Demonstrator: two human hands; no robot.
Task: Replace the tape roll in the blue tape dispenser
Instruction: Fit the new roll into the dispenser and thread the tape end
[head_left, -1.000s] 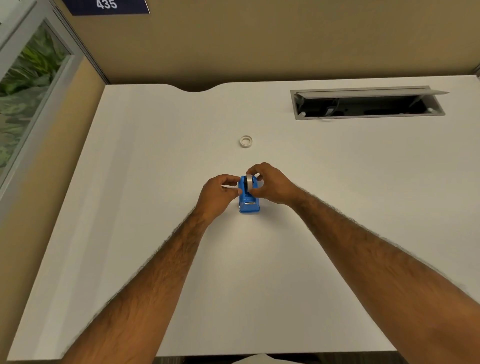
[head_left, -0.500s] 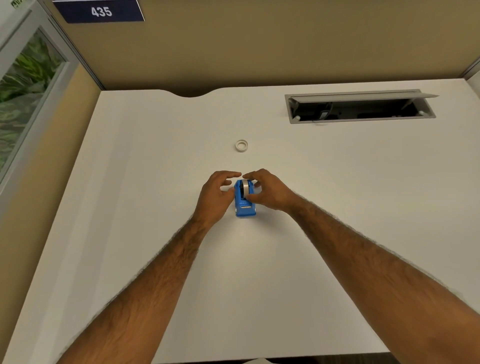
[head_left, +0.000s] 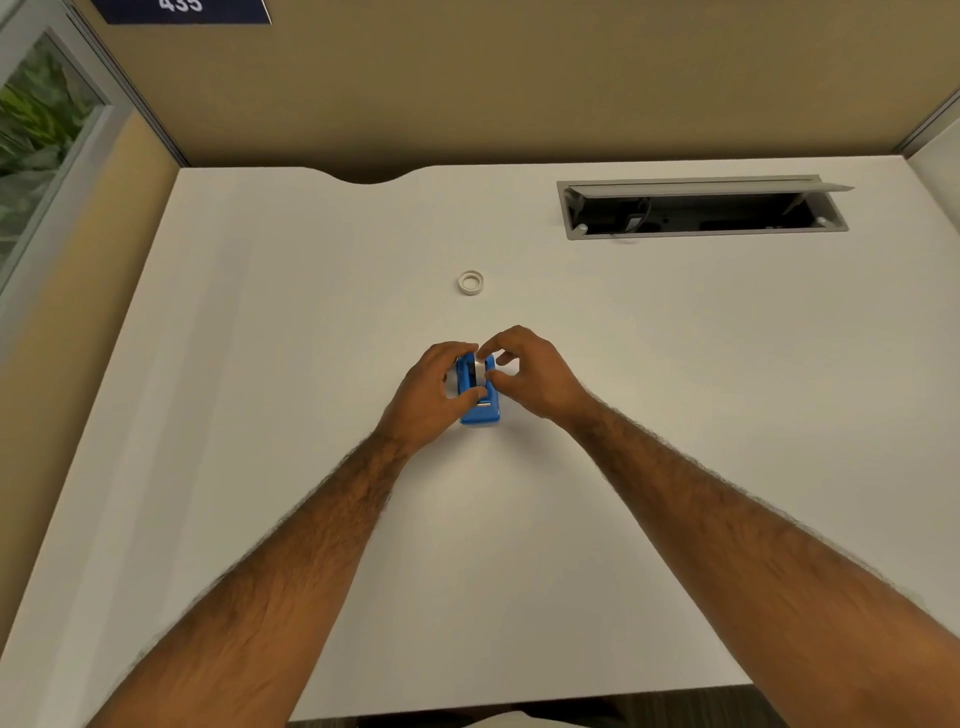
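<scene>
Blue plastic tape dispenser (head_left: 480, 405) sits on the white desk (head_left: 260, 415), and we take it as our landmark. We see the left hand (head_left: 434, 397) curled around the dispenser's left side, thumb lying across its near body, fingers over the far top, holding it in place. Right hand (head_left: 530, 376) is at the dispenser's right side, thumb and forefinger pinched narrow on the tape roll (head_left: 480, 371), which stands on edge in the dispenser's slot; how far it is seated we cannot tell. Beyond the dispenser, well apart from it, a small white ring (head_left: 471, 282) lies flat on the desk. Farther off to the right of the dispenser, a grey cable tray (head_left: 701, 208) is set into the desk with its lid open
</scene>
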